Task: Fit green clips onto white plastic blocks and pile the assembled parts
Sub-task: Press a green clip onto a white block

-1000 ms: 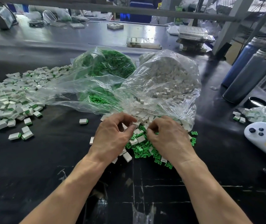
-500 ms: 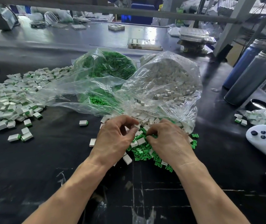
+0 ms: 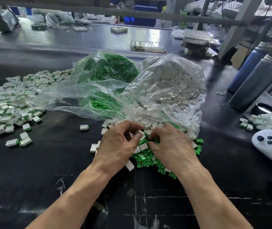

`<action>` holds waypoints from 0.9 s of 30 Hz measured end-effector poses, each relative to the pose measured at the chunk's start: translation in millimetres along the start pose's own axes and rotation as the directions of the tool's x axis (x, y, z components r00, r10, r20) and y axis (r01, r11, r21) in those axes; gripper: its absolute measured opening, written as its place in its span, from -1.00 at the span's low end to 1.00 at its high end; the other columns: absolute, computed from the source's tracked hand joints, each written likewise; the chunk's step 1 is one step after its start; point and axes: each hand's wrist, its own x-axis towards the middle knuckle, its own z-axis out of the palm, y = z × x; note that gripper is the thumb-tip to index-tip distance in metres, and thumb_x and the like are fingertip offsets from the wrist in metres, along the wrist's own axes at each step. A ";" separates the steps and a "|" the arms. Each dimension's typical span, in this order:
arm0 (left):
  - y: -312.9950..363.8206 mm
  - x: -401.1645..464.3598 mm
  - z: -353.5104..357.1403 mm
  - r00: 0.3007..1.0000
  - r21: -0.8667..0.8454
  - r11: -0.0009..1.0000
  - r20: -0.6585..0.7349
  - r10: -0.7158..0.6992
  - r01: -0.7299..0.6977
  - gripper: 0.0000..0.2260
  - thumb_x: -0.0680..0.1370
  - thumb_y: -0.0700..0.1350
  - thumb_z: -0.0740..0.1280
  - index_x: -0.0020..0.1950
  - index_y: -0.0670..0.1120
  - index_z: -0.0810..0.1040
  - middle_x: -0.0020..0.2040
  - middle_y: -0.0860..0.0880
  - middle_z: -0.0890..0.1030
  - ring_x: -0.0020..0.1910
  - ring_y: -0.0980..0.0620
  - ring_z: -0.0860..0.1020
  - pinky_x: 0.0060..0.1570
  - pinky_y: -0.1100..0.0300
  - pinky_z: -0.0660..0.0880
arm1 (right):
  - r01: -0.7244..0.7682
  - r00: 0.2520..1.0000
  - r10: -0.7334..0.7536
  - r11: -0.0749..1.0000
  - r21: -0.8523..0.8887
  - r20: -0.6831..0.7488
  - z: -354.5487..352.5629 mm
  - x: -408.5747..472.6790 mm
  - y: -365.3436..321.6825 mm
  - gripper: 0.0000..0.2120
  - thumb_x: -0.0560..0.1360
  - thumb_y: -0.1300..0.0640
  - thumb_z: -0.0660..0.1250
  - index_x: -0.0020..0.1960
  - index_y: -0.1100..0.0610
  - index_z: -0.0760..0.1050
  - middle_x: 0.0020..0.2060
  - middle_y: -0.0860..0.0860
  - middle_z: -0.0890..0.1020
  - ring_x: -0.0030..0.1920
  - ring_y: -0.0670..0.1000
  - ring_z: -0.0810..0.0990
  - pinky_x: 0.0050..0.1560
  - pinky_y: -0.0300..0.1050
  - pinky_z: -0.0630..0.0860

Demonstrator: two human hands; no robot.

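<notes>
Over loose green clips (image 3: 146, 158): left hand (image 3: 118, 146) pinches small white block (image 3: 139, 132); right hand (image 3: 173, 146) grip contents hidden.

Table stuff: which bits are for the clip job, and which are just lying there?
For the job: loose green clips, white blocks bag, green clips bag, finished pile.
Just lying about: two flasks, white controller.

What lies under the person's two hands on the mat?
Loose green clips and white blocks are heaped under the left hand and right hand. Whatever sits directly beneath the palms, or between the curled fingertips, is covered.
</notes>
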 end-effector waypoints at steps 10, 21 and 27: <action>-1.7 1.4 2.1 1.000 0.002 1.000 0.001 0.003 -0.003 -0.87 0.57 -0.07 0.50 0.06 0.15 0.67 -0.11 0.30 0.62 -0.26 0.26 0.53 -0.27 0.46 0.42 | 0.094 0.996 -0.094 0.993 0.073 -0.007 0.2 -2.0 -1.5 -0.88 0.60 -0.09 0.39 0.13 -0.20 0.61 0.00 -0.21 0.50 0.11 -0.12 0.45 0.13 -0.11 0.38; -2.2 1.4 1.1 1.000 -0.039 0.999 -0.008 0.000 0.000 -0.88 0.57 -0.03 0.49 0.06 0.20 0.67 -0.11 0.32 0.64 -0.24 0.25 0.56 -0.27 0.44 0.44 | 0.083 0.993 -0.072 0.988 0.129 -0.089 3.5 1.3 -2.8 -0.93 0.61 -0.10 0.39 0.03 -0.13 0.59 -0.04 -0.22 0.53 0.03 -0.14 0.49 0.07 -0.17 0.34; -1.2 1.8 -1.1 0.999 -0.078 0.997 -0.052 -0.004 0.000 -0.85 0.57 -0.05 0.50 0.05 0.21 0.68 -0.10 0.17 0.65 -0.24 0.15 0.59 -0.24 0.32 0.52 | 0.100 0.994 -0.091 0.978 0.182 -0.055 -0.5 1.0 2.4 -0.99 0.61 -0.06 0.40 0.01 -0.16 0.58 -0.02 -0.26 0.54 0.05 -0.18 0.51 0.14 -0.15 0.42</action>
